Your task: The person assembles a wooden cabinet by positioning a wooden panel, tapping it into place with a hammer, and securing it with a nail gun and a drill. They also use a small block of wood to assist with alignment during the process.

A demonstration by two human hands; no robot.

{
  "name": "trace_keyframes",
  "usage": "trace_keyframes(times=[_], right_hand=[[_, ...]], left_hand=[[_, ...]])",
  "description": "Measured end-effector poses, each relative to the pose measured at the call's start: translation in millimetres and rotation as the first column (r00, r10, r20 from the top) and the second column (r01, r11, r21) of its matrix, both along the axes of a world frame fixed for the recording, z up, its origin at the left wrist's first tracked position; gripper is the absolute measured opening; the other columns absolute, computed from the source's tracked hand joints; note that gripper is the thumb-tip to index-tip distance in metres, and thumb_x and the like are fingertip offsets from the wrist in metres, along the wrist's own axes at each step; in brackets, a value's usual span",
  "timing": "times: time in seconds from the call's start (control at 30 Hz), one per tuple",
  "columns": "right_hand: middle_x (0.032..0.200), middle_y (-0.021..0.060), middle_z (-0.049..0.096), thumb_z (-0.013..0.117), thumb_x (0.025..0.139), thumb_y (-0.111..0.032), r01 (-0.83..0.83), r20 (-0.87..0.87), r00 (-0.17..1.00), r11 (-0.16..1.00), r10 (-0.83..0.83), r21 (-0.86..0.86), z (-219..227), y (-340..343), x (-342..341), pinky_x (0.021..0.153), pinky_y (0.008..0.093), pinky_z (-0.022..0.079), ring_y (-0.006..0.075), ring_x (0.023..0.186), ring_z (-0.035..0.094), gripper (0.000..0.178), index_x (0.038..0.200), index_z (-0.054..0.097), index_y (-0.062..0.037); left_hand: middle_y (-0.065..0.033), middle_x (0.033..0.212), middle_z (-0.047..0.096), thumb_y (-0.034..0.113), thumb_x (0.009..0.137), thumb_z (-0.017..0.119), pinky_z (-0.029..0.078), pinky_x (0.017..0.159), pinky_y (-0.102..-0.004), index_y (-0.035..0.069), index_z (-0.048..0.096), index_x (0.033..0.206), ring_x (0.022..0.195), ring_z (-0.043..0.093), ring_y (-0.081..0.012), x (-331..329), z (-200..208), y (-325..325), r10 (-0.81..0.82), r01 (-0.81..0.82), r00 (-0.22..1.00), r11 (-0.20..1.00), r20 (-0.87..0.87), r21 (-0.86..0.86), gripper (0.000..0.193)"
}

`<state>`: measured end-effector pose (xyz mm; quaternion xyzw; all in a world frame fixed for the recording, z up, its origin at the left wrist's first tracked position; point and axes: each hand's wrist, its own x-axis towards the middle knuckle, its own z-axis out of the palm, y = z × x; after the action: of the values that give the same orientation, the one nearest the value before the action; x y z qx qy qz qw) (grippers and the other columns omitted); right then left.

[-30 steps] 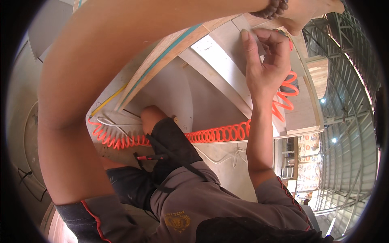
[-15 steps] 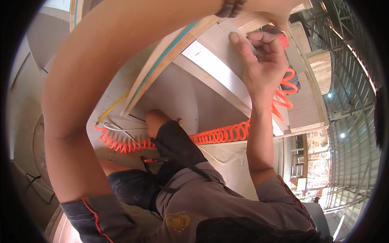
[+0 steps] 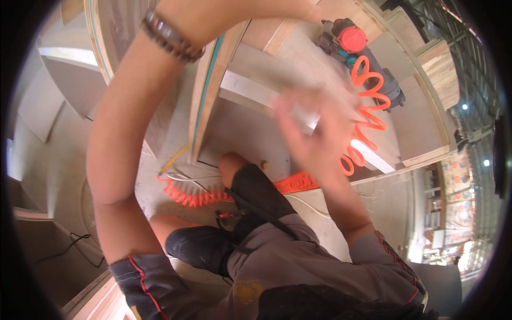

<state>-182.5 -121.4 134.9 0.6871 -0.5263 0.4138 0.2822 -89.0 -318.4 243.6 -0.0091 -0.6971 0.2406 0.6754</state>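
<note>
My left hand [image 3: 240,17], with a dark bracelet [image 3: 169,36] at its wrist, reaches over the top of a wooden panel frame. The upper edge of the view cuts off part of this hand, so I cannot make out its grip. Smeared by motion, my right hand [image 3: 317,136] hovers above the frame's white strip [image 3: 248,88]. Something pale shows at its fingers; whether it is held is unclear. Beyond it, a black and teal air tool with a red round cap [image 3: 352,39] lies on the panel. An orange coiled hose [image 3: 373,120] runs by it.
Wooden uprights with a teal line [image 3: 207,98] stand left of the middle. More orange coil [image 3: 194,197] lies near my knees, beside a yellow strip [image 3: 173,161] and a white cable. A red and black tool [image 3: 229,215] is by my leg. A black cable [image 3: 80,242] lies at lower left.
My view has shifted, showing more of the air tool. The right hand has moved down and left, away from the tool, and is now blurred. The left arm appears further right.
</note>
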Motion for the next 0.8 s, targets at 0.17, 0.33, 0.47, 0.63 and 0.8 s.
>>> trace_keyframes(times=[0.17, 0.33, 0.47, 0.63, 0.8], right_hand=[[0.094, 0.0118, 0.069, 0.074, 0.090, -0.018, -0.249, 0.290, 0.956, 0.658, 0.049, 0.710, -126, 80, 0, 0.072, 0.0437, 0.055, 0.0336, 0.083, 0.068, 0.015, 0.103, 0.074, -0.0094], [0.092, 0.0114, 0.065, 0.057, 0.098, -0.029, -0.191, 0.282, 0.919, 0.316, -0.275, 0.929, -256, 163, -35, 0.080, 0.0493, 0.054, 0.0346, 0.092, 0.067, 0.022, 0.094, 0.071, -0.0116], [0.091, 0.0085, 0.066, 0.064, 0.093, -0.027, -0.173, 0.286, 0.939, 0.459, -0.189, 0.871, -286, 187, -31, 0.082, 0.0447, 0.053, 0.0305, 0.091, 0.065, 0.019, 0.087, 0.072, -0.0107], [0.097, 0.0104, 0.066, 0.074, 0.085, -0.026, -0.096, 0.183, 0.969, 0.427, -0.166, 0.899, -289, 185, -33, 0.085, 0.0418, 0.054, 0.0279, 0.097, 0.065, 0.017, 0.086, 0.074, -0.0086], [0.096, 0.0088, 0.065, 0.072, 0.085, -0.023, -0.162, 0.335, 0.876, 0.441, -0.348, 0.883, -279, 192, -52, 0.087, 0.0430, 0.053, 0.0297, 0.103, 0.063, 0.011, 0.082, 0.075, -0.0124]], left_hand=[[-0.0212, 0.122, 0.053, 0.032, 0.059, 0.085, 0.043, 0.102, -0.0461, 0.000, 0.053, 0.111, 0.120, 0.050, -0.0390, 18, 11, 10, 0.089, -0.096, 0.992, 0.993, 0.084, 0.075, 0.068], [-0.0213, 0.132, 0.053, 0.044, 0.055, 0.096, 0.045, 0.103, -0.0499, 0.003, 0.056, 0.111, 0.125, 0.050, -0.0411, 15, 20, 37, 0.254, -0.303, 0.935, 0.935, 0.248, 0.185, 0.080], [-0.0219, 0.140, 0.048, 0.047, 0.059, 0.092, 0.038, 0.107, -0.0543, 0.004, 0.051, 0.109, 0.134, 0.041, -0.0428, 10, 21, 35, 0.264, -0.310, 0.920, 0.942, 0.290, 0.128, 0.077], [-0.0272, 0.159, 0.018, 0.044, 0.069, 0.090, 0.028, 0.118, -0.0560, 0.002, 0.039, 0.138, 0.149, 0.020, -0.0440, 0, -13, 46, 0.244, -0.315, 0.943, 0.877, 0.228, 0.364, 0.095], [-0.0248, 0.161, 0.011, 0.040, 0.086, 0.081, 0.013, 0.125, -0.0572, 0.000, 0.018, 0.156, 0.156, 0.003, -0.0406, -26, -50, 68, 0.393, -0.408, 0.908, 0.754, 0.145, 0.514, 0.102]])
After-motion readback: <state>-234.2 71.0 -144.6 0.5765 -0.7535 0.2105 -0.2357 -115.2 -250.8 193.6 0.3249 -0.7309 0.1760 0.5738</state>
